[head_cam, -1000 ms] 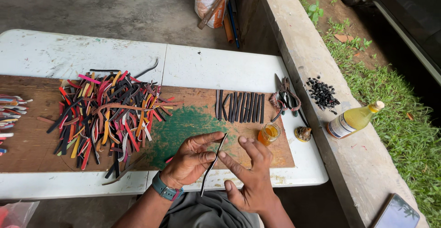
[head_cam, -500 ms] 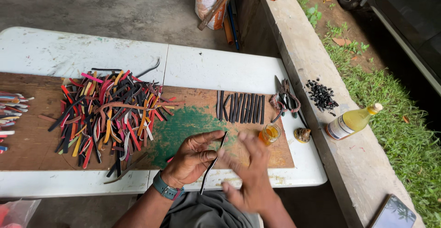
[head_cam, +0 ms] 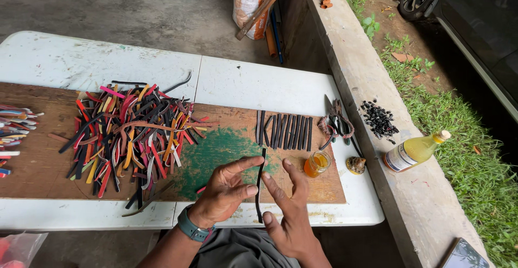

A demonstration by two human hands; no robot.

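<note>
Left hand (head_cam: 226, 190) pinched a thin black strip (head_cam: 260, 184) between thumb and forefinger, other fingers loosely curled. Right hand (head_cam: 288, 214) was open, fingers spread and straight, flat against the strip's right side, gripping nothing. Strip stood roughly vertical between both hands, over the wooden board (head_cam: 32, 160) on the white tabletop (head_cam: 243, 84). Just beyond the fingertips: row of black strips (head_cam: 285, 131) laid side by side. Right of the right hand: small jar of amber liquid (head_cam: 317, 163); farther right, a yellow bottle (head_cam: 415, 150) on the concrete ledge (head_cam: 356, 68). Left of the left hand: pile of coloured strips (head_cam: 129, 138).
</note>
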